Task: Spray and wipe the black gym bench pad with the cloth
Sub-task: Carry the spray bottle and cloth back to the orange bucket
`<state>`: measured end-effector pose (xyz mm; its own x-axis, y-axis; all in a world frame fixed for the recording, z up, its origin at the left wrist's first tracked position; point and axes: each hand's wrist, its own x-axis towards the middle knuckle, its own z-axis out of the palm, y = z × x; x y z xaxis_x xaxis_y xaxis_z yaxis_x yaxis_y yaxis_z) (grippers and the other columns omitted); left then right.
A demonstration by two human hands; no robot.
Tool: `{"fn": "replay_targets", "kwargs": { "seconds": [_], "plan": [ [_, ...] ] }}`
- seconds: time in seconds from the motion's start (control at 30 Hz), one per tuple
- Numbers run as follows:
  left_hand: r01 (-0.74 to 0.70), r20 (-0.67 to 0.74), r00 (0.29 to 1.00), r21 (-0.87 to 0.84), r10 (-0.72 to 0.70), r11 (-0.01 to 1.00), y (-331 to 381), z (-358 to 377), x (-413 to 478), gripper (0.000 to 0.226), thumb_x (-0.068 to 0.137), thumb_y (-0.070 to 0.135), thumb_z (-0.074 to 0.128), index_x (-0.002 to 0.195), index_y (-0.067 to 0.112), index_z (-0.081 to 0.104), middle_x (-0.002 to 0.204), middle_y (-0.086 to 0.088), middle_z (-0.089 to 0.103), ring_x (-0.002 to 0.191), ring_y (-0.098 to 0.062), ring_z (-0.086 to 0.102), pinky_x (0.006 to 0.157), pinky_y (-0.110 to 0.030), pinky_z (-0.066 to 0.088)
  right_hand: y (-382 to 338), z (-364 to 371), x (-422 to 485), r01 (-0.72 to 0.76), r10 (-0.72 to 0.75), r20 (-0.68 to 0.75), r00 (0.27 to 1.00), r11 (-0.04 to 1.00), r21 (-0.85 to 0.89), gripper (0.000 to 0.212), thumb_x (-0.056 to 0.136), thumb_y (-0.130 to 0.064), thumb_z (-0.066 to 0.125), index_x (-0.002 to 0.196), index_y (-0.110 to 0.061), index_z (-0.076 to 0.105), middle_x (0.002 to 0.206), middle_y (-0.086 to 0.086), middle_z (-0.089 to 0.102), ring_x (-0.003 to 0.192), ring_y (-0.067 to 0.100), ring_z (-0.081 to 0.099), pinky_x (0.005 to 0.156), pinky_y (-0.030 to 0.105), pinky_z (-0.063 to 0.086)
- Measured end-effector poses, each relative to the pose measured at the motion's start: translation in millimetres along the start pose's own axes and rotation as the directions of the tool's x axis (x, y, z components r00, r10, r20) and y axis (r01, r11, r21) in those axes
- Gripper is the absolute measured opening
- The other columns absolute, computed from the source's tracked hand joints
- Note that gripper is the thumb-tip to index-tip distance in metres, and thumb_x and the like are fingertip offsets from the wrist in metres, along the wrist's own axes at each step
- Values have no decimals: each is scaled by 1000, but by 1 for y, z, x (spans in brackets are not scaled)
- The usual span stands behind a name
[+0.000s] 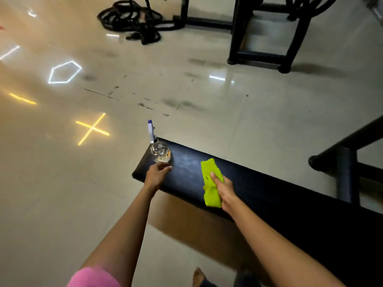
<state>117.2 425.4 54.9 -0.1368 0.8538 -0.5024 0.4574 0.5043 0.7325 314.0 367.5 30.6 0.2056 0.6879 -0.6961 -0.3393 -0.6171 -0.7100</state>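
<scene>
The black gym bench pad point(259, 183) runs from the centre toward the lower right. A clear spray bottle point(160, 153) with a white and blue nozzle stands upright on the pad's far left end. My left hand point(156, 175) sits just below the bottle, fingers loosely curled, fingertips at its base and not wrapped around it. A bright yellow-green folded cloth point(210, 183) lies on the pad's middle. My right hand point(222, 191) presses down on the cloth's right side and holds it against the pad.
Glossy beige floor point(62, 183) with light reflections surrounds the bench. Coiled black ropes point(132, 19) lie at the back. Black equipment frames stand at the upper right point(269, 56) and right point(348, 175). My bare foot point(199, 276) shows at the bottom.
</scene>
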Motion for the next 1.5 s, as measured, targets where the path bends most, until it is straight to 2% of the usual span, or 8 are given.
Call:
{"fn": "replay_targets", "kwargs": {
  "seconds": [0.27,0.5,0.67,0.87,1.0,1.1,1.27,1.5],
  "plan": [
    [62,-167,983,-48,-70,997,2,-33,77,54,81,12,69,129,6,47,127,-15,57,117,-29,53,97,-33,38,-18,77,75,-7,8,15,1000,999,-43,13,89,-22,58,97,-11,60,90,15,60,76,26,55,62,33,46],
    [87,-69,993,-66,-91,994,-3,-31,153,63,78,6,71,132,6,40,130,-10,53,118,-28,52,89,-27,37,-24,125,148,-85,84,-26,996,995,-57,26,89,-21,58,110,-6,61,94,12,61,71,19,55,64,32,46],
    [2,6,1000,-36,-2,999,0,-28,176,35,79,4,69,106,17,50,98,-4,58,89,-18,54,66,-16,40,-29,137,167,-109,106,-50,993,991,-73,26,90,-23,57,111,-7,60,94,12,61,71,20,55,63,31,45],
    [-10,89,996,41,6,999,-5,-26,199,21,81,9,68,88,22,53,84,-3,55,79,-18,52,57,-13,38,-31,142,175,-119,120,-84,989,993,13,29,92,-17,54,114,0,57,88,14,58,62,19,51,56,29,43],
    [-21,123,992,54,14,998,-5,-27,205,17,80,7,69,83,11,53,70,2,52,67,-15,49,48,-4,35,-23,143,180,-139,142,-137,980,990,36,30,92,-16,54,116,2,56,89,13,58,62,18,50,57,30,42],
    [-25,110,994,126,11,992,-2,-32,205,15,83,8,67,82,13,53,72,1,54,69,-18,52,50,-6,37,-24,143,177,-150,155,-132,979,987,50,30,92,-16,54,116,0,55,77,7,57,62,18,50,57,29,42],
    [-80,73,995,200,67,977,32,-42,194,18,77,10,71,84,15,55,82,-7,59,77,-26,55,67,-26,36,-50,129,160,-114,120,-130,984,992,49,20,92,-17,54,108,-7,57,74,6,56,62,20,51,58,29,43],
    [-333,275,926,271,259,903,105,-49,173,20,75,17,72,83,21,54,76,5,58,79,-24,57,64,-25,39,-92,105,123,55,-23,-240,971,990,129,10,91,-17,56,97,-10,59,80,12,56,66,21,51,61,32,43]
  ]
}}
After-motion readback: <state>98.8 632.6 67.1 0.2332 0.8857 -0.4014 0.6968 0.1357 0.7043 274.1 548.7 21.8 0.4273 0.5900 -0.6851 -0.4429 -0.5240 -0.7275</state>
